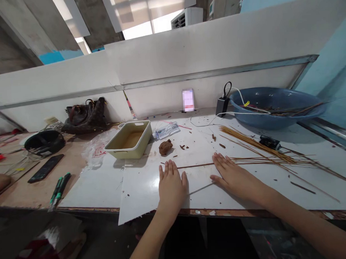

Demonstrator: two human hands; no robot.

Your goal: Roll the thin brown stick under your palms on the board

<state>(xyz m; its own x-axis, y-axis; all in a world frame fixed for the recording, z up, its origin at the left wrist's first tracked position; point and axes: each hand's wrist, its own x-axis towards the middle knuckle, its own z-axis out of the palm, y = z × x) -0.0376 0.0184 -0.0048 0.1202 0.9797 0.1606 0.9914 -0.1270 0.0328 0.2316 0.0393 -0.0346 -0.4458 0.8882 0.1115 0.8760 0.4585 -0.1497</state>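
Observation:
My left hand [171, 185] lies flat on a white sheet [141, 194], fingers stretched out together. My right hand [232, 173] also rests flat, fingers extended, a short way to its right. A thin brown-coated stick [195, 166] lies across the sheet between and under the fingertips of both hands. A bare thin stick [200, 188] lies between the two wrists. A lump of brown paste [165, 147] sits just beyond the left hand. A loose spread of thin bamboo sticks [259, 147] fans out to the right of my right hand.
A pale yellow tray [130, 140] stands left of the lump. A blue basin [274, 105] with sticks sits at the back right, by a charger [222, 105] and a phone [188, 100]. Left are a remote [45, 167], pens [58, 189], a dark bag [85, 115].

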